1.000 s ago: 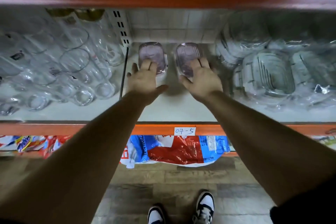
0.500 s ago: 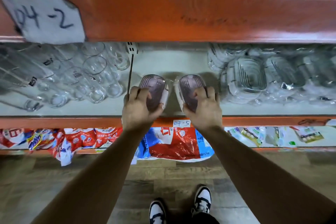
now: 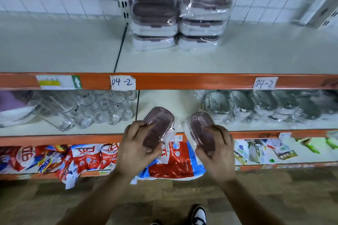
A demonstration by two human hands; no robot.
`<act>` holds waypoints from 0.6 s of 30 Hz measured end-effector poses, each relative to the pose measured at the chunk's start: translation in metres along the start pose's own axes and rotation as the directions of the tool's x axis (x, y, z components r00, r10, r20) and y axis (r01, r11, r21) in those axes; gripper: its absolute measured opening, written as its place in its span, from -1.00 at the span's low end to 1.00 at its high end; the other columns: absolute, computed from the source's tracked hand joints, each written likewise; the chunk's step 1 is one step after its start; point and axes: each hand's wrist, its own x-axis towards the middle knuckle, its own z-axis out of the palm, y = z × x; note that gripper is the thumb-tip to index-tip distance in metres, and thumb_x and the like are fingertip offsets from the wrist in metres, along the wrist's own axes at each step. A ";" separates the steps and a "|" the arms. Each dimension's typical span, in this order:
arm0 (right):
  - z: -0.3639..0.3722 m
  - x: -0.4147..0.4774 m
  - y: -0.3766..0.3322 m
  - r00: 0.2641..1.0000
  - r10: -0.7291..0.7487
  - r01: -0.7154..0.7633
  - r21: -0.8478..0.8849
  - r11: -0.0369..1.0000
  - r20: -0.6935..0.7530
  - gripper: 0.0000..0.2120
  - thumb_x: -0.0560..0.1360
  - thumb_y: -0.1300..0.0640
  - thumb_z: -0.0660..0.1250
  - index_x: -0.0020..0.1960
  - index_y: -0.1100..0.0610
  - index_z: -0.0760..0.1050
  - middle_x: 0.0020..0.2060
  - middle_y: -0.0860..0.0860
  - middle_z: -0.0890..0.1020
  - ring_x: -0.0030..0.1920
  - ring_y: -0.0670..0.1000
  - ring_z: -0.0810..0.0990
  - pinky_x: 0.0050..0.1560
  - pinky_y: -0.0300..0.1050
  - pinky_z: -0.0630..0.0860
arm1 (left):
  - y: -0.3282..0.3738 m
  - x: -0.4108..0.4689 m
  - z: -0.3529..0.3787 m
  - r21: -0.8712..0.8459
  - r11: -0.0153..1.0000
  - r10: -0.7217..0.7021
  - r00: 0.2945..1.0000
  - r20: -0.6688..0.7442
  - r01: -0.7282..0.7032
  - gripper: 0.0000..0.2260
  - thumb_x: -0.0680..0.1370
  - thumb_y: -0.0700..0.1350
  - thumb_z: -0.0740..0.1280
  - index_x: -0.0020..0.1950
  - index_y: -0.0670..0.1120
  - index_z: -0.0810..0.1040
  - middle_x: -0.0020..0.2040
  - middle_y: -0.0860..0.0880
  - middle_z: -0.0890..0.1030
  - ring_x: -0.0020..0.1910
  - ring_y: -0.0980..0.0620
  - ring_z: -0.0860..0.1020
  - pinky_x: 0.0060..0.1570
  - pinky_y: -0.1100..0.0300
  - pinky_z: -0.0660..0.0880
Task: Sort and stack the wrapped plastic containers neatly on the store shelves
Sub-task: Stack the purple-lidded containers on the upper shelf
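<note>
Tubs wrapped in plastic are low in the middle of the frame. The left hand (image 3: pixel 136 149) curls round the left tub (image 3: pixel 158 127); the right hand (image 3: pixel 217 153) curls round the right tub (image 3: pixel 201 129). They look light, hard and slippery, so hold the long sides.

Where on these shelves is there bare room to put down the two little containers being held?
Top shelf: wide bare board left, right and in front of the lidded stacks. Middle shelf: a bare strip between the glasses and the clear wrapped tubs. Crowded: both ends of that shelf, and the bottom shelf packed with bags.
</note>
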 end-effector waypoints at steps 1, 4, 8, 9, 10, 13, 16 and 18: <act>-0.010 -0.003 -0.005 1.000 -0.010 0.010 0.040 0.999 -0.021 -0.50 0.31 -0.03 0.30 0.22 0.10 0.53 0.21 -0.05 0.45 0.21 0.07 0.42 0.11 0.05 0.49 | 0.008 0.000 -0.008 -0.023 0.999 0.023 1.000 -0.016 -0.023 -0.51 0.39 0.10 0.40 0.23 -0.15 0.62 0.12 -0.07 0.50 0.08 -0.10 0.56 0.03 0.05 0.55; -0.038 -0.005 -0.023 0.996 -0.033 0.045 0.150 0.988 -0.086 -0.52 0.33 0.00 0.30 0.22 0.09 0.53 0.22 -0.13 0.41 0.25 0.07 0.42 0.05 0.17 0.54 | 0.029 0.008 -0.033 -0.096 0.992 0.080 0.995 -0.063 -0.086 -0.51 0.38 0.07 0.42 0.24 -0.13 0.62 0.14 -0.05 0.49 0.11 -0.03 0.56 0.05 0.13 0.55; -0.067 0.012 -0.044 0.978 -0.142 0.171 0.198 0.965 -0.154 -0.55 0.32 0.04 0.29 0.19 0.14 0.54 0.22 -0.08 0.41 0.24 0.14 0.45 0.07 0.21 0.51 | 0.052 0.030 -0.062 -0.134 0.974 0.165 0.975 -0.148 -0.185 -0.54 0.37 0.05 0.42 0.23 -0.11 0.61 0.13 -0.05 0.49 0.11 0.02 0.55 0.12 0.28 0.47; -0.073 0.020 -0.047 0.970 -0.176 0.208 0.189 0.960 -0.170 -0.55 0.32 0.05 0.29 0.18 0.16 0.54 0.22 -0.06 0.42 0.24 0.14 0.45 0.08 0.21 0.51 | 0.057 0.037 -0.068 -0.129 0.968 0.190 0.967 -0.167 -0.213 -0.54 0.37 0.04 0.41 0.22 -0.11 0.61 0.13 -0.06 0.49 0.11 0.02 0.54 0.14 0.32 0.45; -0.078 0.028 -0.050 0.960 -0.209 0.241 0.176 0.954 -0.185 -0.55 0.31 0.05 0.28 0.17 0.17 0.54 0.21 -0.04 0.42 0.25 0.12 0.44 0.12 0.20 0.49 | 0.061 0.046 -0.074 -0.121 0.963 0.215 0.959 -0.183 -0.239 -0.54 0.37 0.04 0.41 0.21 -0.12 0.61 0.13 -0.07 0.50 0.12 0.02 0.53 0.16 0.34 0.42; -0.092 0.054 -0.057 0.938 -0.284 0.315 0.144 0.938 -0.200 -0.51 0.28 0.05 0.26 0.18 0.16 0.51 0.21 0.02 0.43 0.25 0.13 0.45 0.15 0.17 0.48 | 0.070 0.073 -0.087 -0.063 0.949 0.292 0.937 -0.192 -0.309 -0.53 0.34 0.03 0.41 0.20 -0.15 0.63 0.13 -0.09 0.51 0.14 0.02 0.52 0.20 0.32 0.41; -0.104 0.079 -0.060 0.918 -0.349 0.378 0.146 0.914 -0.188 -0.53 0.26 0.08 0.26 0.15 0.18 0.55 0.16 0.08 0.47 0.20 0.15 0.50 0.14 0.14 0.49 | 0.073 0.102 -0.093 -0.026 0.950 0.306 0.943 -0.132 -0.312 -0.52 0.33 0.06 0.40 0.20 -0.11 0.62 0.16 -0.05 0.50 0.17 0.03 0.52 0.14 0.23 0.49; -0.113 0.091 -0.062 0.907 -0.387 0.414 0.175 0.893 -0.166 -0.56 0.27 0.09 0.25 0.10 0.21 0.58 0.12 0.10 0.48 0.16 0.11 0.52 0.13 0.03 0.50 | 0.071 0.120 -0.096 -0.036 0.959 0.275 0.955 -0.110 -0.281 -0.52 0.33 0.08 0.39 0.19 -0.09 0.61 0.18 -0.01 0.47 0.17 0.08 0.52 0.15 0.22 0.49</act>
